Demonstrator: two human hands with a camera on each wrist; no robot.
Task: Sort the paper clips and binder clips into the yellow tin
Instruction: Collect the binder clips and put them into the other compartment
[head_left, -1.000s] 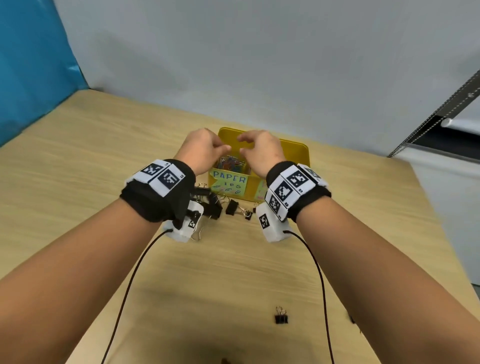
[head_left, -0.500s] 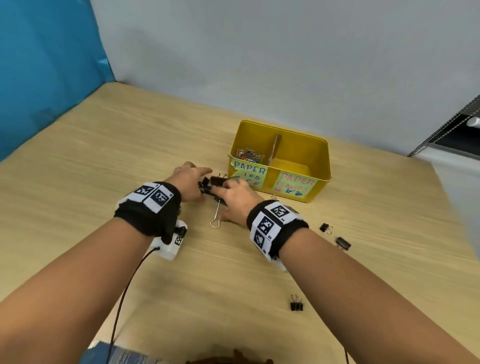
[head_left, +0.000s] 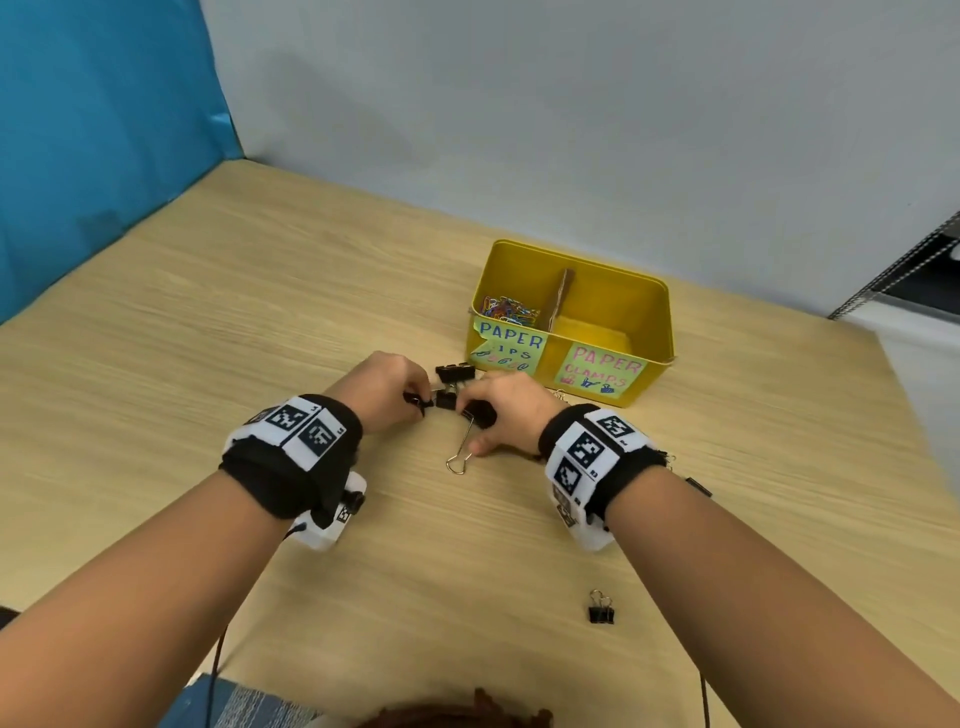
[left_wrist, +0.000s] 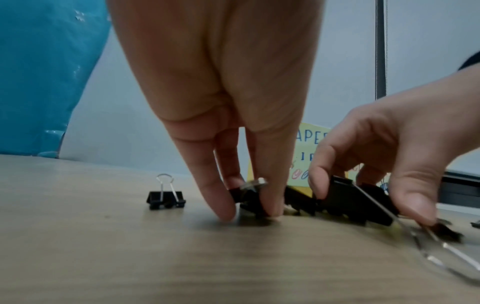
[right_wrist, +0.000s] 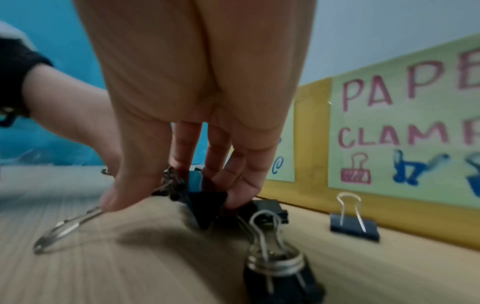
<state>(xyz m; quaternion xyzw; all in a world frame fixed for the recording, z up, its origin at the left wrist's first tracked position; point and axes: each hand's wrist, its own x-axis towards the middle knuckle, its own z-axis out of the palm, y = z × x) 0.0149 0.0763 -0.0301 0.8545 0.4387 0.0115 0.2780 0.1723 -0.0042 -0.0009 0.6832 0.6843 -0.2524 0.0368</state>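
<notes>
Two hands have come down from over the yellow tin (head_left: 571, 332) to the counter (head_left: 208, 338) just in front of it, so the paper-clip drop looks done and the binder clips are next. The coloured paper clips (head_left: 506, 310) lie in the tin's left compartment; the right one, labelled for clamps, shows only bare yellow.

The left hand (head_left: 384, 389) pinches a small binder clip (left_wrist: 250, 197) between fingertips, a narrow grip. The right hand (head_left: 511, 410) curls its grip round a large binder clip (right_wrist: 205, 203), thumb on its long wire handle (head_left: 461, 457).

More clips lie loose near the tin: one nearer the person (head_left: 601, 607), one against the tin's front wall (right_wrist: 354, 223). How many sit under the hands is hidden, and motion blur smears the pile in both wrist views.
</notes>
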